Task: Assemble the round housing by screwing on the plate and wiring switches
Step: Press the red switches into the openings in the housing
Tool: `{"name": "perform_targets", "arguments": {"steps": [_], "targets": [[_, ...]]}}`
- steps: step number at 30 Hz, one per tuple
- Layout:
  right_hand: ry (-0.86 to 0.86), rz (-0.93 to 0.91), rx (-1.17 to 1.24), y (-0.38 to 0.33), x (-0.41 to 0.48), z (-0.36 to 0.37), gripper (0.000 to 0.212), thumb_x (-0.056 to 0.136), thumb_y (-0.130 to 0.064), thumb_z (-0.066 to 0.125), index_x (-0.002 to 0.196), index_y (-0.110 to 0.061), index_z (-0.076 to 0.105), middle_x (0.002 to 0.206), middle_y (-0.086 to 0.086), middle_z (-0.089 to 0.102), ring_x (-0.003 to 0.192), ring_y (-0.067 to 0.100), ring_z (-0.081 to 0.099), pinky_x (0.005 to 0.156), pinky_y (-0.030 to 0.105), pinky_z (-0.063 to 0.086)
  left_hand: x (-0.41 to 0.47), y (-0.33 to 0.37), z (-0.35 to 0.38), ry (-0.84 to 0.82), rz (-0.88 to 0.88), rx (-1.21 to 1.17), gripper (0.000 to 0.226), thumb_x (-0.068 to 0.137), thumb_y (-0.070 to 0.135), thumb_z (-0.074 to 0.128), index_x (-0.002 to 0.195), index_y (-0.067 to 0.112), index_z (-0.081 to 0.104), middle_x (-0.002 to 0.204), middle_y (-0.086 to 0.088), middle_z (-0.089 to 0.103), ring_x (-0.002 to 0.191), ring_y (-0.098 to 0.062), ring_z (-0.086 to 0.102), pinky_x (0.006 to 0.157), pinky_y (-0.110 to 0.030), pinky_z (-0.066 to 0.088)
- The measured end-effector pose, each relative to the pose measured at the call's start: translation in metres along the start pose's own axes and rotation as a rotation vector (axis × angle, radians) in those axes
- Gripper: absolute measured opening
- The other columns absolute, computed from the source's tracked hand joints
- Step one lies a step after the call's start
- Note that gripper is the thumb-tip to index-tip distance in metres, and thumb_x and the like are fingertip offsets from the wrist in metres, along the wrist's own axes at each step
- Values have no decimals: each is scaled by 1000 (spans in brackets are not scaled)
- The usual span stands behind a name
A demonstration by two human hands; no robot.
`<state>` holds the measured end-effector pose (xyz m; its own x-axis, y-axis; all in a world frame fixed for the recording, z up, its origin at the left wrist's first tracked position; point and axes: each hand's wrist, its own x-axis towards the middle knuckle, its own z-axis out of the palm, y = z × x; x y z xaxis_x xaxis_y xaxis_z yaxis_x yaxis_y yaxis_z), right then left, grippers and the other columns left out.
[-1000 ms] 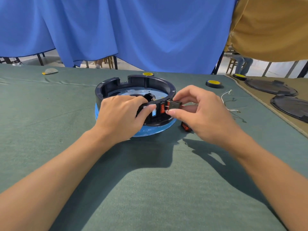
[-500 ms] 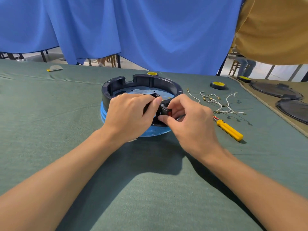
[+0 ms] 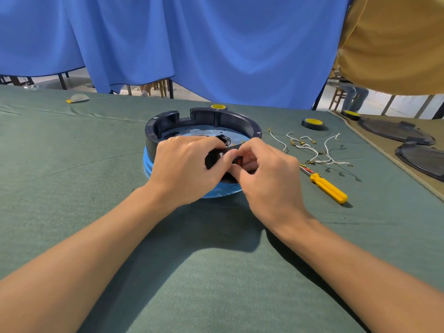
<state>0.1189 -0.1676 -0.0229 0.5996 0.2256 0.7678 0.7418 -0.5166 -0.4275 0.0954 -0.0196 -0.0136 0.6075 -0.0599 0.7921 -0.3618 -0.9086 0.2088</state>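
Note:
A round black housing (image 3: 216, 117) with a blue base (image 3: 149, 164) stands on the green table, a pale metal plate (image 3: 199, 132) lying inside it. My left hand (image 3: 185, 169) grips the housing's near wall, thumb pointing right. Against that same wall my right hand (image 3: 266, 174) pinches a small black switch with a red rocker (image 3: 238, 160). Most of the switch is hidden by my fingers. White wires with brass terminals (image 3: 314, 152) lie loose to the right of the housing. A yellow-handled screwdriver (image 3: 328, 188) lies near my right hand.
Rolls of black tape with yellow cores sit behind the housing (image 3: 218, 106) and at the right (image 3: 312, 123). Dark round covers (image 3: 396, 131) lie on a brown mat at far right. A blue curtain hangs behind the table. A person in a mustard shirt (image 3: 394, 42) stands at upper right.
My right hand brought the switch left against the housing's near wall and closed in beside my left thumb. The view shifted, revealing the wires and screwdriver.

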Motion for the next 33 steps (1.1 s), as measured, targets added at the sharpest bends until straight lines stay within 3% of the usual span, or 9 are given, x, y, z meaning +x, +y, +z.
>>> {"name": "perform_targets", "arguments": {"steps": [6, 9, 13, 18, 22, 29, 33], "targets": [[-69, 9, 47, 3, 5, -4, 9, 79, -9, 74, 84, -5, 68, 71, 6, 67, 66, 23, 63, 64, 43, 52, 0, 1, 0, 23, -8, 30, 36, 87, 47, 62, 87, 14, 78, 71, 1, 74, 64, -23, 69, 56, -38, 52], [-95, 0, 68, 4, 4, -11, 11, 81, -9, 70, 90, -11, 75, 80, 1, 71, 74, 17, 62, 73, 34, 52, 0, 1, 1, 19, -36, 22, 37, 88, 48, 60, 87, 15, 77, 72, 2, 74, 66, -23, 69, 57, -37, 51], [-41, -10, -31, 5, 8, -16, 15, 86, -15, 67, 96, -18, 78, 87, -6, 65, 86, 17, 50, 73, 18, 37, 0, 1, 2, 15, -52, 18, 36, 88, 48, 58, 87, 17, 77, 71, 4, 74, 66, -22, 68, 57, -36, 49], [-105, 98, 65, 12, 12, -14, 14, 86, -16, 70, 98, -20, 76, 88, -7, 64, 86, 17, 59, 74, 24, 43, 3, 2, 3, -13, -114, 10, 38, 88, 50, 53, 84, 20, 77, 67, 6, 71, 64, -21, 65, 58, -37, 47], [-94, 142, 154, 14, 14, -14, 14, 86, -12, 70, 96, -18, 77, 88, -4, 69, 77, 4, 59, 67, 6, 37, 5, 3, 2, -46, -175, -18, 34, 89, 51, 57, 81, 24, 76, 63, 7, 68, 64, -19, 61, 62, -35, 46], [-104, 146, 188, 15, 16, -14, 14, 84, -11, 71, 95, -17, 78, 84, -7, 69, 72, -2, 57, 66, 6, 39, 9, 3, 3, -79, -273, -26, 27, 89, 46, 66, 74, 25, 73, 53, 13, 54, 64, -18, 50, 63, -31, 34], [-176, 86, 51, 17, 19, -14, 25, 89, -15, 67, 112, -20, 72, 85, -4, 64, 82, 13, 55, 73, 19, 41, 6, -1, 1, -68, -165, -3, 29, 90, 50, 61, 80, 26, 72, 62, 11, 64, 66, -19, 58, 62, -31, 36]]}}
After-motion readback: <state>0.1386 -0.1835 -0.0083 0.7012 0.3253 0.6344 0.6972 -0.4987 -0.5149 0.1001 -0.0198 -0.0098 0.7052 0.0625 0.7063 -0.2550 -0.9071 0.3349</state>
